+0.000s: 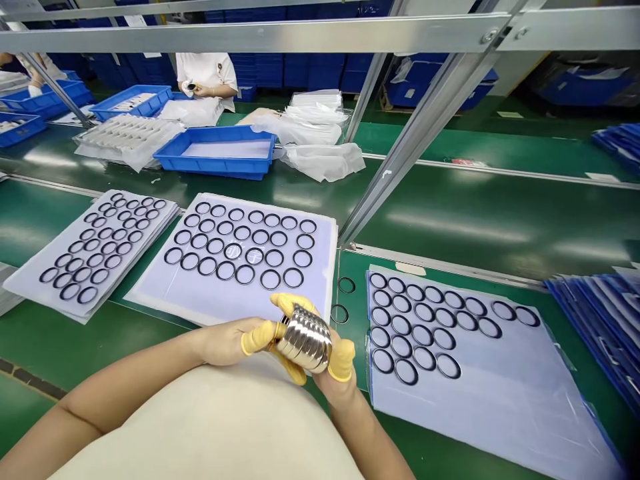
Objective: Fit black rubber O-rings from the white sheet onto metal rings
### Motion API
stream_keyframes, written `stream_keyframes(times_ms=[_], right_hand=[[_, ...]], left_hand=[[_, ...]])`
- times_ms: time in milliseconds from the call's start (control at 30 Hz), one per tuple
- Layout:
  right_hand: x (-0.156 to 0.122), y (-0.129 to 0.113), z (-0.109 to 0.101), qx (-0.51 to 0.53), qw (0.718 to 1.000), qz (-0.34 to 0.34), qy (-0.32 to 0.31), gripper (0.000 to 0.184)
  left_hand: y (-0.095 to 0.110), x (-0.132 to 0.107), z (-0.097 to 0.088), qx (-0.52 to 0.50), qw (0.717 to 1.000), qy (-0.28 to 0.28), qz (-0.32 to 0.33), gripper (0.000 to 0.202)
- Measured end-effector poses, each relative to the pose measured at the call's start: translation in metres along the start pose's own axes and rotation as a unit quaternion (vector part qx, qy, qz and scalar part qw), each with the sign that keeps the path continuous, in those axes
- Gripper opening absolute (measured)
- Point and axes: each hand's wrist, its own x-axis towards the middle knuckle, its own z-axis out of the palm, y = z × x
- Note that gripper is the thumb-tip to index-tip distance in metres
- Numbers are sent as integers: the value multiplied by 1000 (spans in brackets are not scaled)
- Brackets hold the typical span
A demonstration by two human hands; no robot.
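Note:
Both my hands meet low in the middle of the view, with yellow finger cots on the fingertips. Together they hold a stack of shiny metal rings (pixel 305 338). My left hand (pixel 235 341) grips the stack's left end with thumb and fingers. My right hand (pixel 336 373) cups it from below and from the right. Just beyond the hands lies a pale sheet (pixel 320 280) with rows of black rings (pixel 240 247) on it. Another sheet (pixel 500 387) with black rings (pixel 425 323) lies to the right.
A third sheet of black rings (pixel 95 250) lies at left. Two loose black rings (pixel 343 300) rest on the green table between the sheets. A slanted metal strut (pixel 400 153) crosses above. Blue trays (pixel 215 152), white bags and a seated person (pixel 207 77) are behind. Blue sheets (pixel 600 327) are stacked at right.

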Motion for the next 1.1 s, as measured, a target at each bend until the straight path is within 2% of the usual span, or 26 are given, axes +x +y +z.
stream_keyframes(times_ms=[167,333,433,533,600,667,733,767,833,900,967,1033,1100], right_hand=[[1,-11,0,-71,997,-30,4,83],[0,-11,3,-111,994,-23,0,85],[0,-8,8,-117,993,-20,6,83],[-1,-4,10,-137,990,-24,-7,74],[-2,-1,9,-163,985,-58,-13,68],[-3,3,5,-202,973,-111,26,56],[-4,8,1,-248,946,-173,114,38],[-4,10,-1,-275,924,-209,162,30],[-5,13,-5,-330,869,-285,233,32],[-4,13,-7,-386,816,-342,261,42],[-1,9,-6,-437,774,-376,262,47],[2,3,-6,-471,743,-394,265,47],[4,-3,-6,-489,725,-408,264,47]], left_hand=[[-3,2,2,-68,997,17,-19,68],[-4,7,7,-148,979,129,-45,32],[-3,7,8,-178,971,151,-50,19],[0,4,8,-215,959,175,-53,18],[2,1,7,-240,949,200,-40,22],[6,-2,7,-262,938,224,-23,28],[11,-3,7,-286,925,251,-10,32],[13,-4,8,-297,918,263,-6,33],[18,-4,10,-316,906,281,4,34],[20,-4,11,-332,901,281,13,37],[20,-3,12,-343,900,267,14,37],[17,-3,13,-346,901,260,6,34],[13,-2,11,-342,902,263,-3,32]])
